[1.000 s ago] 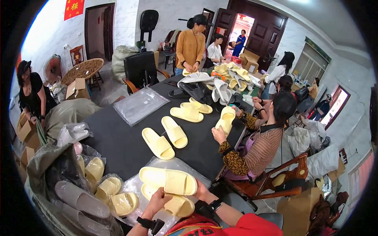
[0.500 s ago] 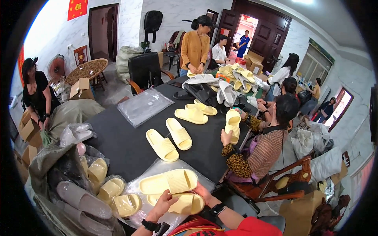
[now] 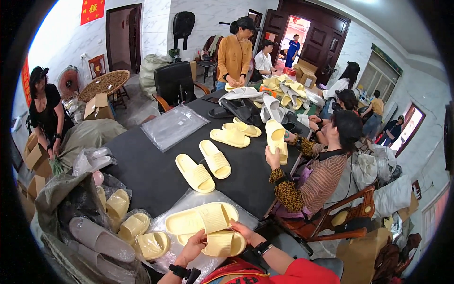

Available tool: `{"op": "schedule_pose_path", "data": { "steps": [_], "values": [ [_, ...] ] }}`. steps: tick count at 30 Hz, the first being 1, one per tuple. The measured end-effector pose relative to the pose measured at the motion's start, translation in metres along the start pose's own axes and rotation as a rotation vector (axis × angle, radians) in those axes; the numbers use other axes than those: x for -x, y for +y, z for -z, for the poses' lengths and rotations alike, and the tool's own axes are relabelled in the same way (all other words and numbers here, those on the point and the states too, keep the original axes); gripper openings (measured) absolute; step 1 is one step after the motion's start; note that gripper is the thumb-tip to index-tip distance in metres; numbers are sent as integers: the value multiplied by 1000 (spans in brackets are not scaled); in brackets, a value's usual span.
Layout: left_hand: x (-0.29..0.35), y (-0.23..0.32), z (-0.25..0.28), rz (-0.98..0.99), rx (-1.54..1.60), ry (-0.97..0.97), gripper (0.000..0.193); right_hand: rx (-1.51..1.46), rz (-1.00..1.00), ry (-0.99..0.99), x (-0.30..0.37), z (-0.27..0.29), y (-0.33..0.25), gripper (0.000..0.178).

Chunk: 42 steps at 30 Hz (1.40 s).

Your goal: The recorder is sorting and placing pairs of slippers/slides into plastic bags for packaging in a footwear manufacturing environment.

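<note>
Two pale yellow slide slippers are in my hands at the near edge of the table, one lying partly over the other. The fingers of my left hand grip the near side, where the upper slipper meets the lower slipper. At the toe end, my right hand closes round the right side of the pair; some of its fingertips are hidden. Clear plastic bags lie beneath them. Just beyond stand two more yellow slippers, a left one and a right one.
At left, a large sack holds bagged yellow and grey slippers. A stack of clear bags lies on the dark table. To the right, a co-worker holds yellow slippers. Mixed slippers pile up farther back.
My hands and the slippers have shifted only slightly. The co-worker at right has moved the held slippers a little to the left. The person at far left has lifted their head.
</note>
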<state>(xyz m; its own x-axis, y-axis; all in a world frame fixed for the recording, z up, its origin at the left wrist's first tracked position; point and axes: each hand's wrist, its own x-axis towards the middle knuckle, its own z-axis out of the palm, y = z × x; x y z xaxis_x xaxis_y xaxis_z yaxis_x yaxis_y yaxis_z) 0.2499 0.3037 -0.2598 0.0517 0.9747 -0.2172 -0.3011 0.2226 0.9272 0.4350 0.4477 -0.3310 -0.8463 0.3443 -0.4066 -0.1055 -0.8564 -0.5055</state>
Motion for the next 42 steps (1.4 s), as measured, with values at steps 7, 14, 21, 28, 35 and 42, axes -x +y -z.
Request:
{"op": "schedule_pose_path", "data": {
  "steps": [7,14,21,28,35,42],
  "values": [
    [-12,-12,2,-15,-21,99,64,416,-192,281,-2,8,1,42],
    [-15,-45,21,70,-415,173,49,338,-36,251,-2,17,20,38],
    [-25,-21,19,-524,-1314,429,18,356,-56,221,3,-2,10,40],
    [-21,-22,-4,-474,-1191,339,8,145,97,421,35,-55,-27,47],
    [-27,-21,-5,-250,-772,463,9,325,444,-70,26,15,-3,53],
    [-27,-7,10,-274,-986,461,8,408,329,-19,16,23,-2,41]
  ]
}}
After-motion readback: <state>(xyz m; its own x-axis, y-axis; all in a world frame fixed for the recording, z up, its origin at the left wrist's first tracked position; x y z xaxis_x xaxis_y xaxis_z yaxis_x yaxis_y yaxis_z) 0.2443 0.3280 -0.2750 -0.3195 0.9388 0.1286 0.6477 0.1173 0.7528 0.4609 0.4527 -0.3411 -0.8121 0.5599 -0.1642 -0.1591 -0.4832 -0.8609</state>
